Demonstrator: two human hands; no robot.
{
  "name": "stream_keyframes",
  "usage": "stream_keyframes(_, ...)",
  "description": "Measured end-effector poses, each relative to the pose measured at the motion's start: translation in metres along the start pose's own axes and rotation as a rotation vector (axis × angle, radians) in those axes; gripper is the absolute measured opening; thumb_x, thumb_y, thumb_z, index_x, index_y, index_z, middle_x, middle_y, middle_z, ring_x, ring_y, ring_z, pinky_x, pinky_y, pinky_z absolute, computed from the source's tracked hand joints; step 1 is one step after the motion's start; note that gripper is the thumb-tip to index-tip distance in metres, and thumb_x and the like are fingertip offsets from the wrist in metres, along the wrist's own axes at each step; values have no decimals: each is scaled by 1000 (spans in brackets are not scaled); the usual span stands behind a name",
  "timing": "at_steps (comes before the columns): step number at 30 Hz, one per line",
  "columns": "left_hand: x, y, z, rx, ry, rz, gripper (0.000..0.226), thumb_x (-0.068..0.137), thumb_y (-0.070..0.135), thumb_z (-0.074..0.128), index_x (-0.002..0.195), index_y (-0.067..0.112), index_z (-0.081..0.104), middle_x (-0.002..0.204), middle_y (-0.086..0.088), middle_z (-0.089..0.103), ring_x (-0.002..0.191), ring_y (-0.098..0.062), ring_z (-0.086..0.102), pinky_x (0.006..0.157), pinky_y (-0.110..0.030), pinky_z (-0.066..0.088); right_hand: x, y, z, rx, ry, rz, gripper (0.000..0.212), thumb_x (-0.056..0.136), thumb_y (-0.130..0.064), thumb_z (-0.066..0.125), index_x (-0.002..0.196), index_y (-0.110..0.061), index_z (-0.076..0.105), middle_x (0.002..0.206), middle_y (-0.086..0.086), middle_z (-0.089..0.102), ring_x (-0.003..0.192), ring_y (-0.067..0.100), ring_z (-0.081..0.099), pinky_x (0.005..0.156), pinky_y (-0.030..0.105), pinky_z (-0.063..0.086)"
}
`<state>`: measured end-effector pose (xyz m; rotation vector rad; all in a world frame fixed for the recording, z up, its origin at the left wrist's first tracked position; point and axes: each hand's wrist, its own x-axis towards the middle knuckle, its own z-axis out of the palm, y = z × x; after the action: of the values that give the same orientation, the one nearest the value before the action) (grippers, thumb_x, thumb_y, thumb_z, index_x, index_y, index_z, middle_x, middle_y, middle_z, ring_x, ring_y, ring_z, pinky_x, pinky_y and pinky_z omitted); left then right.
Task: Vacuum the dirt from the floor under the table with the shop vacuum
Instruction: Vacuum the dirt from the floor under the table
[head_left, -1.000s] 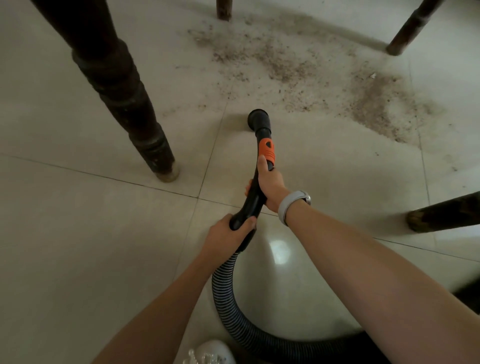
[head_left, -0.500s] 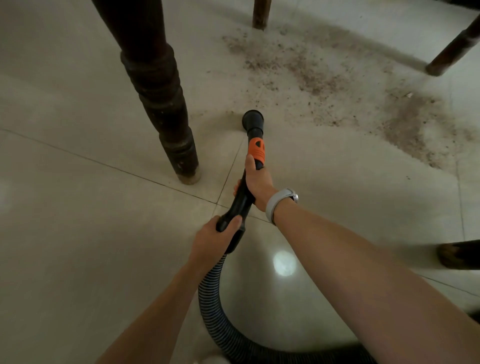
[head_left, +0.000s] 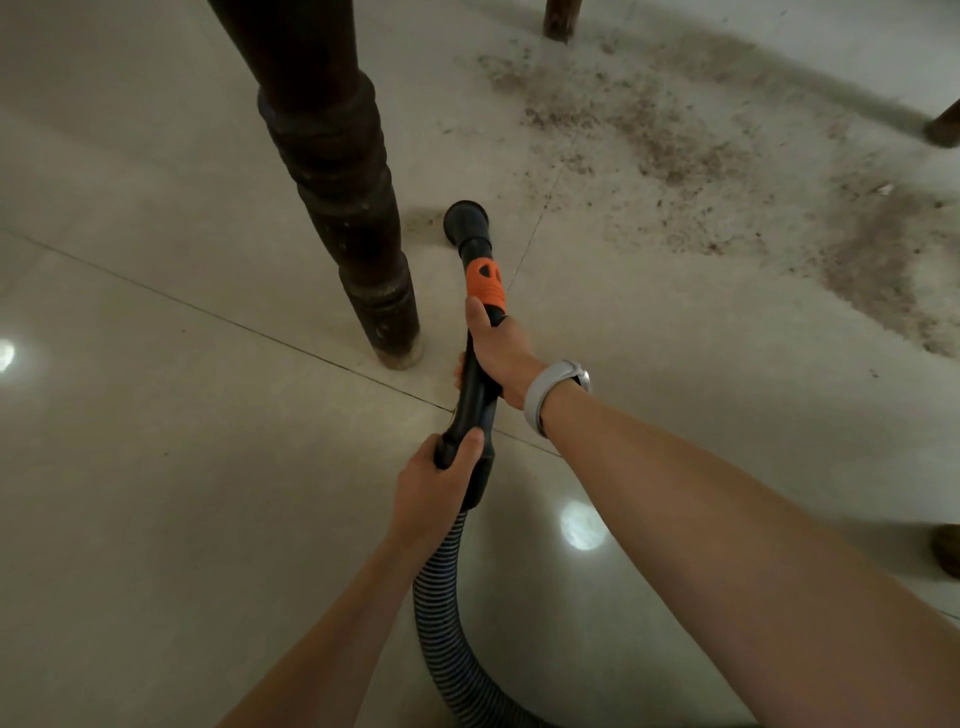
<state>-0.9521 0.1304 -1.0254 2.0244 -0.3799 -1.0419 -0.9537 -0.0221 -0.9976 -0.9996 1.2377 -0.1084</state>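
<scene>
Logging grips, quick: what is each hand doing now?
Left hand: grips the wand's rear end.
Right hand: grips the wand below the orange collar.

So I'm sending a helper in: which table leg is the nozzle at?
Start at the dirt patch on the tile floor. The nozzle sits right of the nearest table leg, the thick dark ringed one, far bigger than the others.

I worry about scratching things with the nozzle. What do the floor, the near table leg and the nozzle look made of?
Floor: glazed, glossy tile, going by the grout lines and light reflections. Near table leg: probably dark varnished wood, turned in rings, its foot worn pale. Nozzle: matte black, seemingly plastic, with an orange collar behind it.
</scene>
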Motion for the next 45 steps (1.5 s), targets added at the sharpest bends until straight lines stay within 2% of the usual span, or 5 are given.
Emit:
stream_keyframes(3, -1, 2, 2, -38, -8, -20, 30, 89, 41, 56, 87, 12, 60, 82, -13, 68, 74, -28, 67, 72, -42, 58, 2, -4, 0, -32, -54, 10, 34, 96, -46, 44, 85, -14, 39, 69, 8, 54, 54, 20, 55, 73, 41, 56)
stream_keyframes(19, -8, 25, 18, -308, 8, -129, 25, 89, 38, 56, 87, 14, 62, 76, -9, 67, 73, -28, 65, 76, -46, 56, 3, -28, 9, -242, -273, -34, 37, 97, -44, 42, 89, -8, 43, 65, 9, 54, 52, 20, 54, 58, 33, 54)
stream_keyframes(25, 7, 30, 14, -334, -13, -163, 31, 89, 43, 55, 97, 13, 61, 84, -10, 68, 75, -26, 66, 75, -40, 57, 14, -39, 19, -297, -210, -57, 43, 96, -49, 40, 87, -8, 45, 73, 12, 56, 60, 25, 56, 79, 43, 56)
stream_keyframes(32, 11, 42, 32, -251, -101, -102, 22, 91, 42, 52, 86, 21, 55, 85, -11, 68, 74, -24, 66, 76, -39, 57, 12, -41, -21, -132, -92, -25, 36, 98, -43, 40, 85, -9, 41, 66, 7, 50, 51, 19, 51, 56, 32, 52)
stream_keyframes(45, -16, 33, 28, -328, -80, -146, 25, 94, 34, 51, 88, 12, 61, 66, -5, 66, 60, -21, 64, 62, -35, 56, -1, -26, -10, -231, -270, 11, 37, 96, -47, 43, 90, -10, 43, 69, 9, 54, 55, 20, 55, 62, 35, 56)
